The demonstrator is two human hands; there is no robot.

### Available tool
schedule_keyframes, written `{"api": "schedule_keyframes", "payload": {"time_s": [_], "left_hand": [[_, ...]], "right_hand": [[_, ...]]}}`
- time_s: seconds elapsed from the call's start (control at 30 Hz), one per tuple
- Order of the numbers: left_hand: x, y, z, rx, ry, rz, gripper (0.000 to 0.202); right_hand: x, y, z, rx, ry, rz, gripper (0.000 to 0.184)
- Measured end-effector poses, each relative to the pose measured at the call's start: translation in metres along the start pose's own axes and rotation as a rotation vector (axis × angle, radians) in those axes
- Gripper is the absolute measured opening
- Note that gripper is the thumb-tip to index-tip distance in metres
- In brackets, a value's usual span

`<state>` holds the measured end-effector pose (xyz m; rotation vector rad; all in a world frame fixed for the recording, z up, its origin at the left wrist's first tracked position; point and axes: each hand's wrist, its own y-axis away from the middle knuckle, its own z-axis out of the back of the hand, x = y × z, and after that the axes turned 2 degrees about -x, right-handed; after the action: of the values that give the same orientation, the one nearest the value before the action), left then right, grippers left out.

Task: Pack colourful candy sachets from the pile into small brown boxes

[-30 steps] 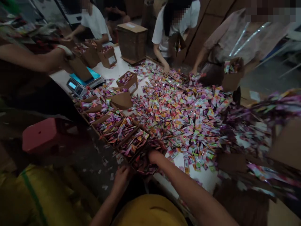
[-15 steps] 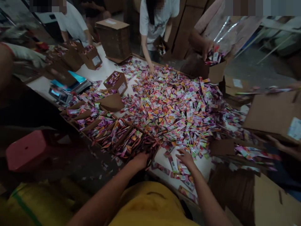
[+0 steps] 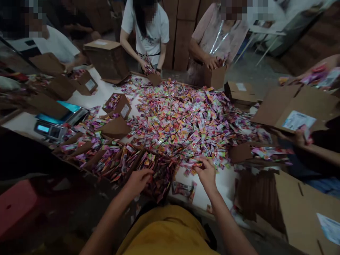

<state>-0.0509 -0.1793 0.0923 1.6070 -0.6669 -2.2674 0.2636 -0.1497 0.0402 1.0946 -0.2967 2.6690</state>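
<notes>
Head view: carton label [image 3: 299, 120] unreadable; left hand [image 3: 139, 180] half-curled by packets [image 3: 162, 173], right hand [image 3: 208, 174] likewise at pile [image 3: 183, 124]; any hold unclear.

No wording or number legible
Too blurred to read: white label [image 3: 299, 120] on large carton [image 3: 305, 101] at right, pale label [image 3: 329, 226] on tan cardboard [image 3: 305, 198] at lower right, top label [image 3: 101, 42] on tall carton [image 3: 107, 60], side label [image 3: 90, 84] on small box [image 3: 82, 79] at left, front label [image 3: 124, 110] on mid-table box [image 3: 126, 101]
Scale [image 3: 75, 116] with lit display [image 3: 43, 128], digits unreadable
Packets [image 3: 186, 120], lettering too small
White shirt [image 3: 163, 28] with dark print [image 3: 147, 40], unclear
</notes>
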Motion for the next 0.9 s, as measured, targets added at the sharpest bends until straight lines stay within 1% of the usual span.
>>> {"api": "schedule_keyframes", "payload": {"time_s": [0.03,0.07,0.1,0.13,0.17,0.2,0.23,0.27,0.33,0.37,0.4,0.43,0.5,0.53,0.57,0.63,0.67,0.7,0.73,0.77,0.8,0.83,0.87,0.9], "left_hand": [[0.000,0.002,0.010,-0.046,-0.039,-0.034,0.033],[0.002,0.002,0.018,-0.096,-0.064,-0.066,0.034],[0.003,0.003,0.024,-0.139,-0.088,-0.102,0.033],[0.004,0.002,0.028,-0.176,-0.111,-0.139,0.031],[0.005,0.002,0.030,-0.203,-0.133,-0.174,0.029],[0.006,0.001,0.030,-0.225,-0.147,-0.206,0.027],[0.006,0.001,0.029,-0.240,-0.154,-0.230,0.026],[0.005,0.001,0.026,-0.253,-0.151,-0.251,0.025],[0.005,0.003,0.015,-0.251,-0.141,-0.272,0.023],[0.005,0.004,0.008,-0.213,-0.145,-0.271,0.022],[0.006,0.006,0.001,-0.138,-0.159,-0.265,0.020],[0.008,0.008,-0.006,-0.037,-0.190,-0.256,0.018],[0.010,0.012,-0.018,0.163,-0.312,-0.230,0.020],[0.010,0.014,-0.022,0.224,-0.382,-0.216,0.023],[0.009,0.015,-0.025,0.259,-0.441,-0.202,0.024],[0.002,0.016,-0.030,0.274,-0.511,-0.171,0.019],[-0.002,0.015,-0.032,0.242,-0.526,-0.168,0.017],[-0.006,0.012,-0.034,0.166,-0.538,-0.183,0.019],[-0.010,0.007,-0.037,0.070,-0.562,-0.216,0.022],[-0.012,0.000,-0.041,-0.069,-0.594,-0.265,0.023],[-0.013,-0.008,-0.045,-0.151,-0.640,-0.319,0.022],[-0.013,-0.017,-0.049,-0.149,-0.689,-0.357,0.019],[-0.012,-0.025,-0.052,-0.074,-0.733,-0.372,0.017],[-0.011,-0.032,-0.054,0.056,-0.769,-0.367,0.015]], "right_hand": [[0.026,0.002,0.006,-0.042,-0.091,0.108,0.031],[0.051,0.008,0.010,-0.044,-0.157,0.207,0.030],[0.071,0.017,0.010,0.009,-0.189,0.294,0.031],[0.086,0.028,0.007,0.106,-0.192,0.369,0.034],[0.095,0.038,0.003,0.220,-0.177,0.425,0.038],[0.098,0.047,-0.001,0.324,-0.152,0.455,0.043],[0.095,0.053,-0.002,0.388,-0.128,0.456,0.045],[0.088,0.055,-0.001,0.404,-0.112,0.428,0.044],[0.065,0.051,0.012,0.320,-0.112,0.327,0.037],[0.050,0.045,0.025,0.259,-0.109,0.283,0.034],[0.036,0.038,0.042,0.200,-0.090,0.247,0.033],[0.020,0.031,0.062,0.143,-0.054,0.217,0.033],[-0.011,0.019,0.108,0.019,0.054,0.164,0.036],[-0.027,0.016,0.133,-0.060,0.110,0.128,0.039],[-0.044,0.015,0.160,-0.152,0.162,0.074,0.042],[-0.079,0.021,0.214,-0.357,0.258,-0.075,0.048],[-0.097,0.027,0.241,-0.456,0.313,-0.153,0.051],[-0.115,0.036,0.267,-0.533,0.380,-0.225,0.055],[-0.132,0.046,0.291,-0.578,0.461,-0.291,0.058],[-0.149,0.056,0.311,-0.583,0.546,-0.351,0.062],[-0.167,0.066,0.328,-0.555,0.626,-0.418,0.067],[-0.184,0.075,0.341,-0.513,0.691,-0.502,0.074],[-0.201,0.082,0.351,-0.468,0.733,-0.585,0.081],[-0.217,0.087,0.358,-0.434,0.754,-0.657,0.088]]}}
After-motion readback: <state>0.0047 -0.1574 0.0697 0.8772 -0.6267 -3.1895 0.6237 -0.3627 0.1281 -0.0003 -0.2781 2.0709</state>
